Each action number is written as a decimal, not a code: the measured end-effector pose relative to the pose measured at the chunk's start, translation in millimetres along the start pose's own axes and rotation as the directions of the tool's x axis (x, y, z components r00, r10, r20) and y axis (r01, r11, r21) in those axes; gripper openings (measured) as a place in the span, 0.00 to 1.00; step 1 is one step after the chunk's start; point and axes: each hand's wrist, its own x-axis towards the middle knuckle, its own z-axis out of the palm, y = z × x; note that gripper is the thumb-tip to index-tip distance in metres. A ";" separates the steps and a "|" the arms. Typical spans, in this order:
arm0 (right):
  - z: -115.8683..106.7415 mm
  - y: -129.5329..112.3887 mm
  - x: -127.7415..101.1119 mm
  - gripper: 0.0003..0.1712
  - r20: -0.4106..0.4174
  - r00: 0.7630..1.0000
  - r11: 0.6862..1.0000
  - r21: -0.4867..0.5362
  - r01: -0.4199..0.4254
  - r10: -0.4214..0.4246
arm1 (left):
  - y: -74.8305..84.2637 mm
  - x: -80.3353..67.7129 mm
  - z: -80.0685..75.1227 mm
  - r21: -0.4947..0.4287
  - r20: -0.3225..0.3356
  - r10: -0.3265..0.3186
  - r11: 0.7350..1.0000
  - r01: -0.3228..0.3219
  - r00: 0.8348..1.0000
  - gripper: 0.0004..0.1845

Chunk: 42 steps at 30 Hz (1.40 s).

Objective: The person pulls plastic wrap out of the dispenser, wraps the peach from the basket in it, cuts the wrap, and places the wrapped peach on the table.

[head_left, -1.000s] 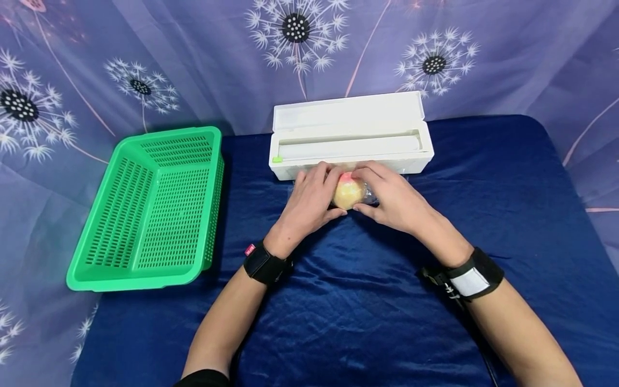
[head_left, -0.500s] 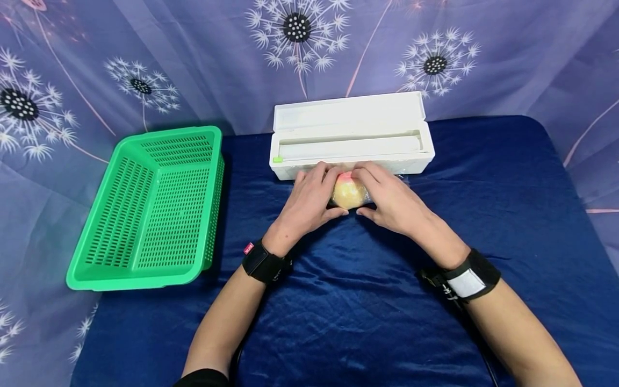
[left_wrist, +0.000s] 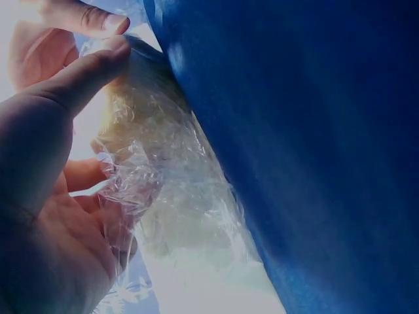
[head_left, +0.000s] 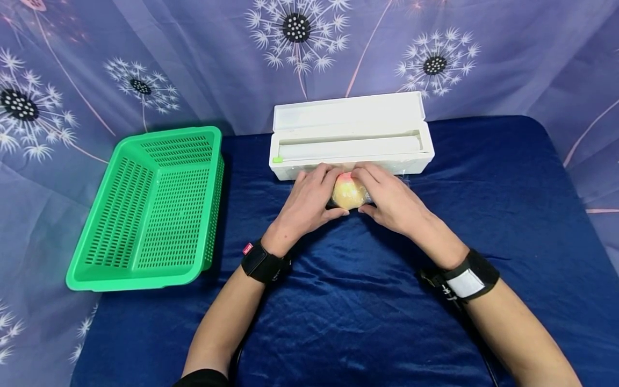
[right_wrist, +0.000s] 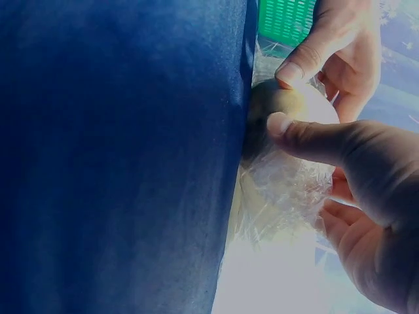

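Observation:
A round yellow-and-pink fruit (head_left: pixel 349 192) lies on the blue cloth just in front of the white cling-film dispenser box (head_left: pixel 350 134), whose lid stands open. Clear plastic film (left_wrist: pixel 163 196) is wrapped around the fruit (right_wrist: pixel 288 104). My left hand (head_left: pixel 309 201) cups its left side, and my right hand (head_left: pixel 389 199) cups its right side. Fingers and thumbs of both hands curl round it and press the film (right_wrist: pixel 288 190) against it. The fruit's far side is hidden by my fingers.
A green perforated plastic basket (head_left: pixel 150 207) stands empty at the left of the blue-covered table (head_left: pixel 362 322). A purple dandelion-print curtain (head_left: pixel 193 59) hangs behind. Black bands sit on both wrists.
Both hands have stayed round the wrapped fruit, shifting only slightly; nothing else has moved.

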 end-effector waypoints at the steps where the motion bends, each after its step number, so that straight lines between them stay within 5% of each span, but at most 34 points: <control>1: 0.1 -0.2 0.0 0.43 0.000 1.000 1.000 -0.002 0.001 -0.001 | -0.2 -0.1 0.0 0.003 0.002 0.002 1.000 -0.002 1.000 0.51; 24: -6.1 -0.7 -1.8 0.43 0.083 0.996 0.999 -0.054 -0.005 0.009 | 2.4 1.2 -0.9 -0.045 0.000 -0.020 0.999 0.020 1.000 0.46; 42: -7.8 -1.3 -2.7 0.43 0.111 0.993 0.999 -0.037 -0.029 0.033 | 3.8 0.3 -5.0 0.003 0.002 -0.037 0.999 0.037 0.999 0.43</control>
